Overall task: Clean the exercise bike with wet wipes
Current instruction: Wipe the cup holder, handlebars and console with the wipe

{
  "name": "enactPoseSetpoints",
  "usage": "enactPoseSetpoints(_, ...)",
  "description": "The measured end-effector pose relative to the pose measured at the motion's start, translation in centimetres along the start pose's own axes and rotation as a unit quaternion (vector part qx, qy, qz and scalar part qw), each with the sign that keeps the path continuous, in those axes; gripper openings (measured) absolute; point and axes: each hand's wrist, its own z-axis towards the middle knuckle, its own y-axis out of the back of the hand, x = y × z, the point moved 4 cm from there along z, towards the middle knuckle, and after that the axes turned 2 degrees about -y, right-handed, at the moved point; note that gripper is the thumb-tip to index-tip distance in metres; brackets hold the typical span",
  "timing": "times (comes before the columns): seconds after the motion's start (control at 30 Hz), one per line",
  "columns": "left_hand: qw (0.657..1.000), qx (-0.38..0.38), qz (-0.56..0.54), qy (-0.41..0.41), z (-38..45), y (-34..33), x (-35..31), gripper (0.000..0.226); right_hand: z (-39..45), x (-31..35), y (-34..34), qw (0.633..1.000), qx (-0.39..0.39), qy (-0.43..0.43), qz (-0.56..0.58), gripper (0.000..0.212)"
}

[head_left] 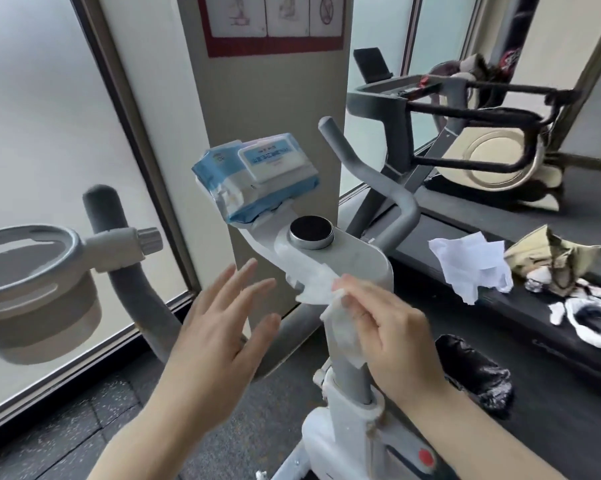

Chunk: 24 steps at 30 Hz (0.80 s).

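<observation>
The white and grey exercise bike (pixel 358 261) stands in front of me, its console plate carrying a round black knob (pixel 311 230). A blue pack of wet wipes (pixel 257 176) rests on the front of the console. My right hand (pixel 392 327) pinches a white wet wipe (pixel 326 289) against the console's near edge and the stem below it. My left hand (pixel 219 320) hovers just left of the stem, fingers spread and holding nothing.
A grey cup holder (pixel 32 271) hangs on the left handlebar (pixel 133 289). A used wipe (pixel 468 265) and crumpled cloths (pixel 555 258) lie on the dark treadmill deck (pixel 534 341) at right. A black bag (pixel 475 372) sits below. A pillar (pixel 271 116) stands behind.
</observation>
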Motion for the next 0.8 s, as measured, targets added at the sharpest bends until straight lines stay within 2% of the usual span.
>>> enactPoseSetpoints(0.1, 0.995, 0.076, 0.068, -0.004, 1.4, -1.7, -0.8, 0.064, 2.8, -0.5, 5.6, 0.99, -0.126, -0.063, -0.015, 0.025)
enactPoseSetpoints(0.17, 0.993, 0.087, 0.08, -0.006, 2.3, -2.3, -1.6, 0.049, 4.2, -1.3, 7.6, 0.975, -0.199, -0.099, 0.013, 0.031)
enactPoseSetpoints(0.23, 0.992, 0.085, 0.09, -0.002, 2.9, -2.8, -2.3, 0.04, 5.0, -2.4, 7.4, 0.967, -0.228, -0.112, 0.032, 0.026)
enactPoseSetpoints(0.3, 0.992, 0.079, 0.097, 0.003, 3.2, -3.4, -2.7, 0.042, 5.3, -2.8, 5.1, 0.982, -0.166, -0.089, -0.011, 0.024)
enactPoseSetpoints(0.37, 0.991, 0.084, 0.1, 0.007, 3.2, -3.9, -2.6, 0.044, 4.4, -3.3, 1.6, 0.995, -0.023, -0.024, -0.094, 0.023)
enactPoseSetpoints(0.4, 0.99, 0.088, 0.109, 0.01, 3.0, -4.0, -2.4, 0.048, 3.6, -3.5, 0.3, 0.99, 0.042, 0.005, -0.133, 0.026)
enactPoseSetpoints(0.5, 0.988, 0.084, 0.13, 0.025, 2.9, -4.1, -1.8, 0.075, 2.9, -4.2, -0.6, 0.968, 0.181, 0.02, -0.173, 0.053)
enactPoseSetpoints(0.57, 0.987, 0.079, 0.137, 0.04, 2.9, -4.2, -1.8, 0.082, 3.8, -4.9, -0.9, 0.951, 0.257, 0.017, -0.172, 0.074)
enactPoseSetpoints(0.67, 0.983, 0.074, 0.159, 0.06, 3.1, -4.5, -2.0, 0.084, 5.6, -5.2, -3.0, 0.933, 0.291, 0.024, -0.209, 0.083)
enactPoseSetpoints(0.8, 0.972, 0.067, 0.212, 0.079, 3.1, -4.8, -2.4, 0.08, 4.3, -5.1, -3.3, 0.941, 0.249, 0.051, -0.222, 0.058)
